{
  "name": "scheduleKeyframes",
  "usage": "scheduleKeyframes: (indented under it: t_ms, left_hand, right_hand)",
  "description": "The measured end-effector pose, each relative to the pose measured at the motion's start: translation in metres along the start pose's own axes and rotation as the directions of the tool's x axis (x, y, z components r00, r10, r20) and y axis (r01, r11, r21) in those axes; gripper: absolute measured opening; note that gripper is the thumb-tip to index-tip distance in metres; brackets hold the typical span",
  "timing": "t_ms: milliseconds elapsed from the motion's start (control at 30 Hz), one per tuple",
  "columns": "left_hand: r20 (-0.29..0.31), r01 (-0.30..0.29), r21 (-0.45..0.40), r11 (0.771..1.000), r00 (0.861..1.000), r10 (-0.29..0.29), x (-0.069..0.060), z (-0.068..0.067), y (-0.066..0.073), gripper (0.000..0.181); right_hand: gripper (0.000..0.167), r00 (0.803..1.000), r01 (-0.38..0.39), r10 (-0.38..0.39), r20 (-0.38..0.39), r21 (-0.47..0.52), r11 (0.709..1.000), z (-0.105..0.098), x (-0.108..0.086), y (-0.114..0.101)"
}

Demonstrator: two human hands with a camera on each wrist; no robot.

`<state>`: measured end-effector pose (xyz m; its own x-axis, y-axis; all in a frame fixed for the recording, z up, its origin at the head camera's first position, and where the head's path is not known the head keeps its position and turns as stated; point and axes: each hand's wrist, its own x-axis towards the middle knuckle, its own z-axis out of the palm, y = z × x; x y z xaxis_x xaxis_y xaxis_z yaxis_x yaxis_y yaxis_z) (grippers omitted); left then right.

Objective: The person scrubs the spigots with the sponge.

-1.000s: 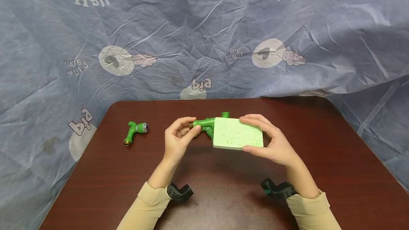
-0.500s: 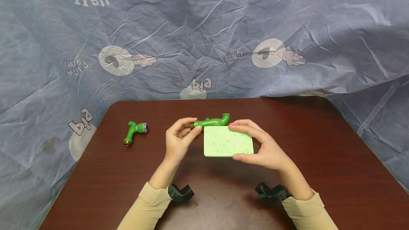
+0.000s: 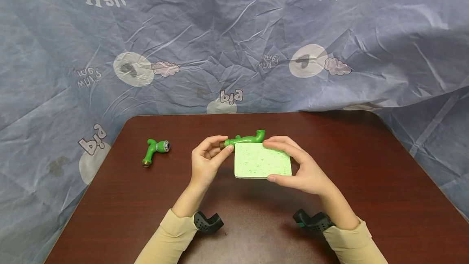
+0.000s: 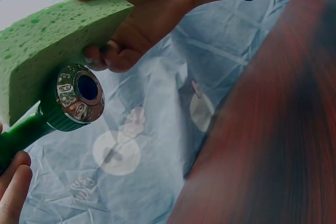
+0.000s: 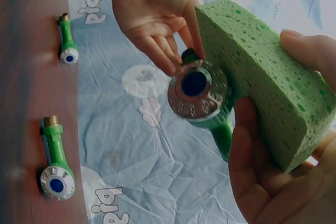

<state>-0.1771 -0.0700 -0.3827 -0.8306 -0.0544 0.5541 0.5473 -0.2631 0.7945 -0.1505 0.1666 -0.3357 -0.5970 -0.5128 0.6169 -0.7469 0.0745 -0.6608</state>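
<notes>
A green faucet (image 3: 243, 139) with a brass threaded end is held above the table. My left hand (image 3: 207, 160) pinches it by that threaded end. My right hand (image 3: 307, 170) grips a light green sponge (image 3: 261, 161) between thumb and fingers, its broad face toward the head camera. In that view the sponge covers the faucet's lower part. Both wrist views show the faucet's silver knob (image 5: 197, 85) with its dark blue centre, close against the sponge's side; whether they touch is hard to tell.
A second green faucet (image 3: 155, 150) lies on the brown table (image 3: 110, 203), left of my left hand. Two faucets on the table appear in the right wrist view, a near one (image 5: 56, 161) and a farther one (image 5: 67, 40). A blue-grey printed cloth (image 3: 234, 44) hangs behind.
The sponge has shifted left and down across the faucet, then slightly up. The faucet's curved spout now shows above the sponge. My left hand has drifted slightly right.
</notes>
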Motion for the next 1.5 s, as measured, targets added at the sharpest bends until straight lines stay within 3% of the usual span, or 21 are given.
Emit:
scheduleKeyframes:
  t_ms: [200, 467, 700, 933, 1133, 1333, 1500]
  left_hand:
    - [-0.019, -0.003, 0.008, 1.0, 1.0, 0.004, 0.0, 0.002, 0.0, 0.028]
    - [-0.036, 0.007, 0.006, 1.0, 0.999, -0.007, 0.0, 0.002, 0.003, 0.026]
    - [-0.092, 0.02, -0.013, 1.0, 0.996, -0.021, 0.002, -0.003, 0.005, 0.027]
    - [-0.114, 0.017, -0.125, 0.992, 0.993, -0.032, 0.005, -0.006, 0.005, 0.025]
    - [-0.114, -0.015, -0.123, 0.992, 0.993, 0.0, 0.006, -0.008, 0.006, 0.025]
    - [-0.104, -0.002, -0.128, 0.992, 0.995, -0.011, 0.007, -0.009, 0.006, 0.031]
    - [-0.093, 0.012, -0.141, 0.99, 0.995, -0.026, 0.006, -0.008, 0.008, 0.026]
  right_hand:
    - [0.067, 0.998, -0.066, 0.067, 0.002, -0.03, 0.997, -0.001, -0.007, 0.013]
    - [0.068, 0.996, -0.084, 0.084, 0.006, -0.034, 0.996, -0.001, -0.006, 0.011]
    - [0.067, 0.998, -0.016, 0.014, -0.061, -0.034, 0.999, -0.013, 0.0, -0.008]
    - [0.068, 0.995, 0.018, -0.022, -0.102, -0.04, 0.999, -0.024, 0.001, -0.01]
    - [0.067, 0.991, -0.006, -0.004, -0.13, -0.078, 0.997, -0.032, -0.003, -0.005]
    - [0.066, 0.988, -0.034, 0.019, -0.155, -0.095, 0.995, -0.035, -0.004, -0.002]
    - [0.066, 0.987, -0.03, 0.014, -0.162, -0.095, 0.995, -0.036, -0.004, -0.001]
